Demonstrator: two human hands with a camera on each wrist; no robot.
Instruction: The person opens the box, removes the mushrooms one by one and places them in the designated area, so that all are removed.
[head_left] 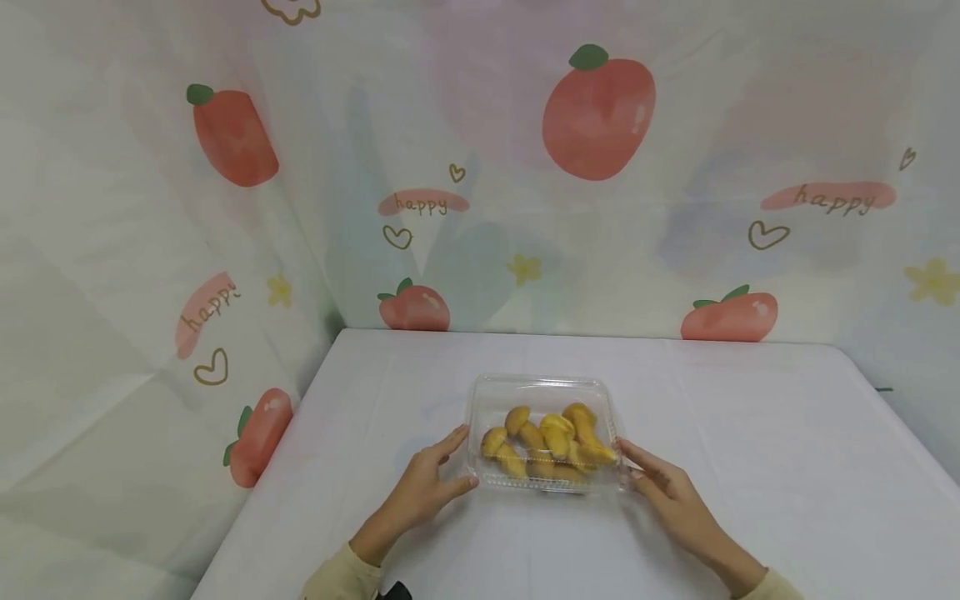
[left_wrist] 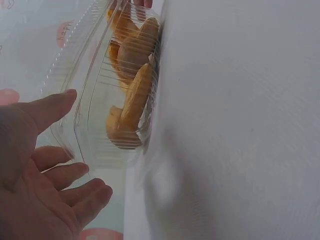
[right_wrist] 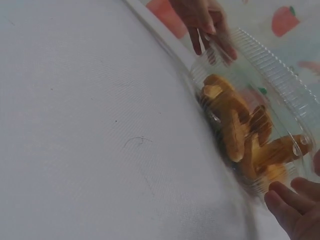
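A clear plastic clamshell box (head_left: 542,392) with its lid down sits on the white table, holding several yellow-brown mushrooms (head_left: 555,435). At the box's left side is my left hand (head_left: 423,490), thumb and fingers spread and fairly straight, fingertips right at the rim. The left wrist view shows the thumb (left_wrist: 57,107) overlapping the clear lid edge, the other fingers lower down. On the opposite side my right hand (head_left: 675,500) reaches in with extended fingers, tips against the box's right edge. In the right wrist view its fingers (right_wrist: 287,202) lie beside the near corner.
A white cloth covers the table (head_left: 750,417). Behind it stands a patterned backdrop (head_left: 480,100) with printed fruit and lettering, and a similar side panel (head_left: 112,333) rises on the left. A small black object (head_left: 396,592) shows beside the left sleeve (head_left: 341,575).
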